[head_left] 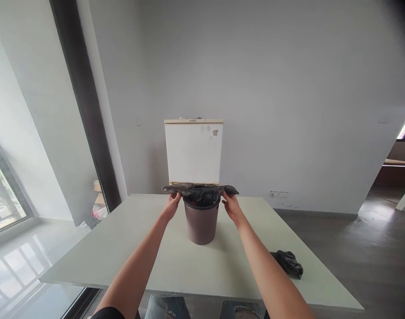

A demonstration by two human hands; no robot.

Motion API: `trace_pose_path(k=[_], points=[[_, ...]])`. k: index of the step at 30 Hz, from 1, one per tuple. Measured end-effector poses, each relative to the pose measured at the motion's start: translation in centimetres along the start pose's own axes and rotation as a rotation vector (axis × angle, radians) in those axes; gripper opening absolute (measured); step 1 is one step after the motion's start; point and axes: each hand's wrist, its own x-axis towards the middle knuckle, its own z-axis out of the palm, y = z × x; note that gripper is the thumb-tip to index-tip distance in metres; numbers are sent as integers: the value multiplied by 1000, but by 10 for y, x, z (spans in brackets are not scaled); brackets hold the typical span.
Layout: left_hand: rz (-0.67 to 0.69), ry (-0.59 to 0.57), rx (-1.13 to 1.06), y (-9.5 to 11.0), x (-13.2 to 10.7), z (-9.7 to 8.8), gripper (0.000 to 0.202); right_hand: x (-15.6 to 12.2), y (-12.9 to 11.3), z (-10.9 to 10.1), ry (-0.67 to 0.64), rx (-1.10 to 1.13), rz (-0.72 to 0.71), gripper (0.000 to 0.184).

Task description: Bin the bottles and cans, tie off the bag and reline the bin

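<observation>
Left hand (172,204), right hand (231,206): grips pinch liner (200,192) over bin (201,226) | crumpled bag (290,263) aside | cabinet (193,153) behind

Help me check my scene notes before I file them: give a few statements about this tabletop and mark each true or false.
1. Both the left hand and the right hand hold the black bin liner over the brown waste bin. True.
2. The bin lies on its side. False: it stands upright on the white table.
3. A crumpled black bag lies on the table to the bin's right. True.
4. The right hand touches that crumpled bag. False: the bag lies apart from both hands.
</observation>
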Motion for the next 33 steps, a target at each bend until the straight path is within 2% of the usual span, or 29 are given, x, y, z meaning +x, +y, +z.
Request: trace_pose_path(k=[5,10,14,18,22,24,28,33], points=[[45,-76,-28,22,25,37,47,17,-25,20,-34,96,-105,41],[79,-56,-33,27,35,58,55,22,-37,37,-48,170,-144,28],[3,-104,122,27,39,71,50,28,-49,47,-114,123,-88,25],[-76,-214,318,26,39,89,31,32,-64,55,-269,-6,17,27],[-39,-313,436,22,34,107,25,37,-69,63,-366,-129,83,27],[16,-320,473,20,32,112,20,39,-66,66,-357,-184,87,23],[93,-303,496,17,32,112,26,41,-58,72,-315,-224,39,36],[73,-395,516,20,29,113,14,34,-55,81,-394,-268,92,38]])
